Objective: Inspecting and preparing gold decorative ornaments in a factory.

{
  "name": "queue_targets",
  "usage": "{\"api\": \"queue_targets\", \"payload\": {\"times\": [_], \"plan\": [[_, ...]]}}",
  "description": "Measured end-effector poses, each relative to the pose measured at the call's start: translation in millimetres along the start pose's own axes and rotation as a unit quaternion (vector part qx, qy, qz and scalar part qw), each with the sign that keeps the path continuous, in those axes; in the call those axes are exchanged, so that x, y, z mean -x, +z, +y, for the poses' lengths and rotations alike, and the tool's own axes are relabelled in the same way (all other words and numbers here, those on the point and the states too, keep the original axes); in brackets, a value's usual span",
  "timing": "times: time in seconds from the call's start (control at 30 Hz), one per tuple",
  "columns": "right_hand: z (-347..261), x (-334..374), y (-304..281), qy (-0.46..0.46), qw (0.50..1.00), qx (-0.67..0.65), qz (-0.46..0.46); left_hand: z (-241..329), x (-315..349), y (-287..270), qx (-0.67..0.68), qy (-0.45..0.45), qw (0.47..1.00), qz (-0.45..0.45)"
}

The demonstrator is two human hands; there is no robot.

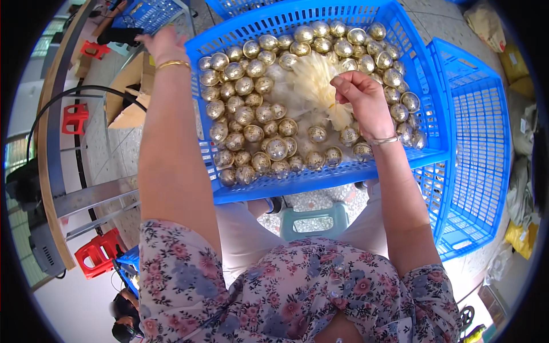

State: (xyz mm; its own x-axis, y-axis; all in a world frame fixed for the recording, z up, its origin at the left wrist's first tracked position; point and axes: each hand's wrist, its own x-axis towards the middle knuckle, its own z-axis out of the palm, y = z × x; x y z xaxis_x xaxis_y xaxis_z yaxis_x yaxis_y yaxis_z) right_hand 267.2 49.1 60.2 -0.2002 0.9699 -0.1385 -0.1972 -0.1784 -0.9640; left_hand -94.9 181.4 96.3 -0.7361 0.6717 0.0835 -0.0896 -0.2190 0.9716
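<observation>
Pinching narrowly right of centre, a worker's right hand (364,103), its catch too small to tell, meets a pale strand bundle (311,80) among gold round pieces (277,148) in a blue basket (309,187); a snagged finger could scatter strands. Upper left, the blurred left hand's (164,46) grip cannot be told.

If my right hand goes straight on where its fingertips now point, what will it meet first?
Most likely the cream bundle, just left of the right hand's fingertips in the picture. Depth is unclear: the hand may already touch it, or pass above it.
</observation>
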Motion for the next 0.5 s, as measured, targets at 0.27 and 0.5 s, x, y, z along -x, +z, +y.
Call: {"api": "queue_targets", "payload": {"times": [0.27, 0.5], "plan": [[4, 3, 10, 0.012, 0.998, 0.037, -0.048, -38, 52, -3, -0.003, -0.066, 0.996, 0.065], [13, 14, 13, 0.012, 0.99, 0.095, -0.1, -30, 12, -36, -0.015, -0.138, 0.97, 0.202]]}}
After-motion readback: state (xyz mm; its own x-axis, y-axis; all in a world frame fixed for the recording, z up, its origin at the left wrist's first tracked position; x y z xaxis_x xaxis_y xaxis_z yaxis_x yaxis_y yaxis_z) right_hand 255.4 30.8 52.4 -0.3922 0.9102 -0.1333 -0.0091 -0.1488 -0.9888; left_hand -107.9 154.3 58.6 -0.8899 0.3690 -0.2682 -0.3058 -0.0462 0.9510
